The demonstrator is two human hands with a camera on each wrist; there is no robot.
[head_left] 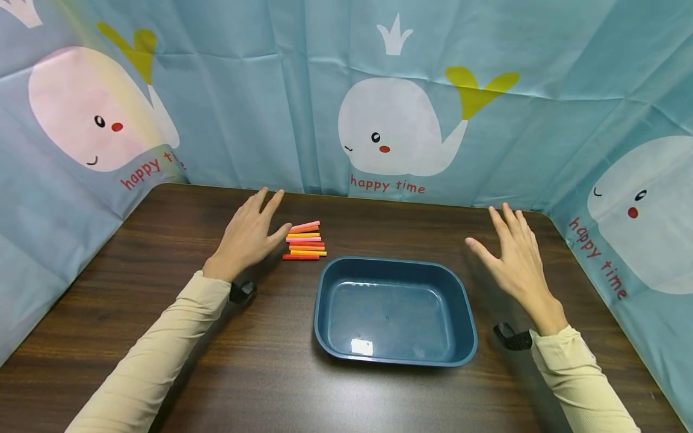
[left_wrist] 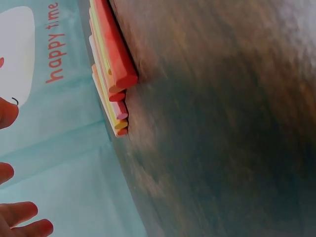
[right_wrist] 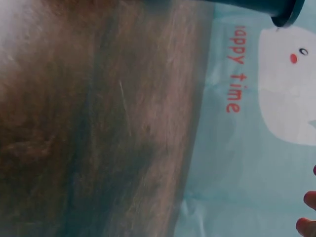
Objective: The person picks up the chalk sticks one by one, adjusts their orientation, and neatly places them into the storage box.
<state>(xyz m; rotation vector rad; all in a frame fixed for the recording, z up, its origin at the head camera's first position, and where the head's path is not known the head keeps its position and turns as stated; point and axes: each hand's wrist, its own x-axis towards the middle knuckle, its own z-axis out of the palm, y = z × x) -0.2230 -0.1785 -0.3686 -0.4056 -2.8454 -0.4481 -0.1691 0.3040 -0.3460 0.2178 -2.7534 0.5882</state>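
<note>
A row of short red, orange, yellow and pink sticks (head_left: 305, 243), which look like chalk, lies on the table left of centre. Just to their left is my left hand (head_left: 250, 233), fingers spread, with the thumb tip near the ends of the sticks. The left wrist view shows the stacked ends of the sticks (left_wrist: 123, 74) and a few of my fingertips (left_wrist: 22, 213) apart from them. Right of a dark blue plastic tub (head_left: 387, 362), my right hand (head_left: 514, 264) hovers with its fingers extended, holding nothing. Only fingertips (right_wrist: 308, 199) of it appear in the right wrist view.
The brown wooden table (head_left: 260, 373) carries the sticks and the tub, whose inside shows only its bare floor. Light blue curtains (head_left: 243, 120) printed with whales hang along the table's back and both sides. A black band (head_left: 242, 293) sits on the left wrist.
</note>
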